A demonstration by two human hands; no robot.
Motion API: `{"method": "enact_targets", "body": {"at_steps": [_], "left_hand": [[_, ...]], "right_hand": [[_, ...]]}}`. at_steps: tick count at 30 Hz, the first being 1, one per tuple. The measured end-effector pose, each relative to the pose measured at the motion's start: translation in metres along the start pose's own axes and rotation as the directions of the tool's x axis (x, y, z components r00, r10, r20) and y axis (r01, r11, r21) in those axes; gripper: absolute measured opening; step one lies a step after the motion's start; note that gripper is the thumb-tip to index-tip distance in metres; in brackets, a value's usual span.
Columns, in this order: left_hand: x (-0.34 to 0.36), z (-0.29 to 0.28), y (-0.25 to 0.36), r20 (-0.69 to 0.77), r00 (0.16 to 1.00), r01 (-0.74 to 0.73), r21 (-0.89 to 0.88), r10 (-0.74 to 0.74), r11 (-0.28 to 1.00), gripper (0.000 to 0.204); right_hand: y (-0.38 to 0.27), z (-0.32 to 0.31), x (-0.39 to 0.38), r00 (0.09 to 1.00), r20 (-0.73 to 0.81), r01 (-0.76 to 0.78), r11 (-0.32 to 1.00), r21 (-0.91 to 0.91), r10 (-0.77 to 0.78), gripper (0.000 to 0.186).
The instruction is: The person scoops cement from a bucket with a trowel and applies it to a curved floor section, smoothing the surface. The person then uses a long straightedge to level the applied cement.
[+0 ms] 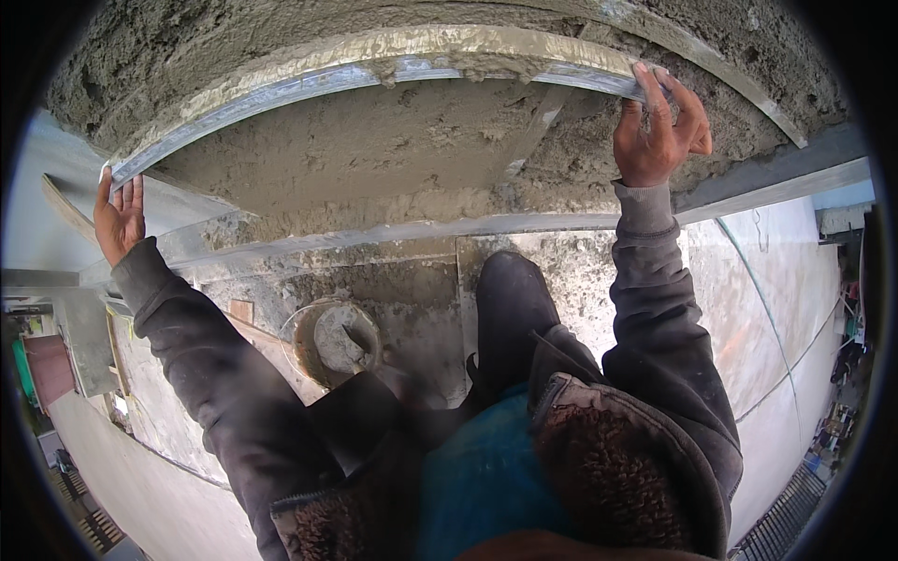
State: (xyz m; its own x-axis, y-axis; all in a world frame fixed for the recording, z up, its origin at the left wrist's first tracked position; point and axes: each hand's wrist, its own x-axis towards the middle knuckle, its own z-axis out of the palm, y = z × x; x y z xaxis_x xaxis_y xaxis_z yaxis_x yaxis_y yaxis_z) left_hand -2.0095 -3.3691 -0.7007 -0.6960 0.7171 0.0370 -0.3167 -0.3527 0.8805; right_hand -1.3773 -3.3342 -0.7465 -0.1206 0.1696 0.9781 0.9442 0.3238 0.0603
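A long metal straightedge (426, 70), crusted with wet mortar, spans the view and lies against a mortar-covered wall (374, 140). The lens bends it into an arc. My left hand (120, 224) grips its left end, fingers up against the end and the palm partly in view. Near the other end, my right hand (655, 136) is closed over the straightedge with the back of the hand showing. Clumps of mortar cling along the middle of its lower edge. Below it the mortar looks fairly smooth; above it, rougher.
A round bucket (297, 351) holding greyish material stands below, with a dark tool-like shape in it. A pale strip (720, 75) lies on the mortar at upper right. A ledge (786, 173) juts out at right. A thin green line (762, 299) hangs over the pale surface.
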Motion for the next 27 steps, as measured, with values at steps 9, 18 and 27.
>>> {"method": "enact_targets", "body": {"at_steps": [9, 18, 27], "left_hand": [[-0.004, -0.061, -0.113, -0.092, 0.984, 0.160, 0.068, -0.154, 0.985, 0.048], [0.012, -0.050, -0.069, -0.005, 0.994, 0.111, 0.018, -0.111, 0.994, 0.052], [0.002, -0.099, -0.164, -0.150, 0.972, 0.194, 0.058, -0.183, 0.979, 0.054]], "right_hand": [[0.001, 0.013, -0.082, 0.995, 0.089, 0.059, 0.991, -0.117, -0.049, 0.053], [0.003, 0.015, -0.060, 0.998, 0.030, 0.051, 0.997, -0.051, -0.050, 0.042], [-0.020, 0.024, -0.164, 0.976, 0.216, 0.012, 0.995, -0.101, 0.010, 0.039]]}}
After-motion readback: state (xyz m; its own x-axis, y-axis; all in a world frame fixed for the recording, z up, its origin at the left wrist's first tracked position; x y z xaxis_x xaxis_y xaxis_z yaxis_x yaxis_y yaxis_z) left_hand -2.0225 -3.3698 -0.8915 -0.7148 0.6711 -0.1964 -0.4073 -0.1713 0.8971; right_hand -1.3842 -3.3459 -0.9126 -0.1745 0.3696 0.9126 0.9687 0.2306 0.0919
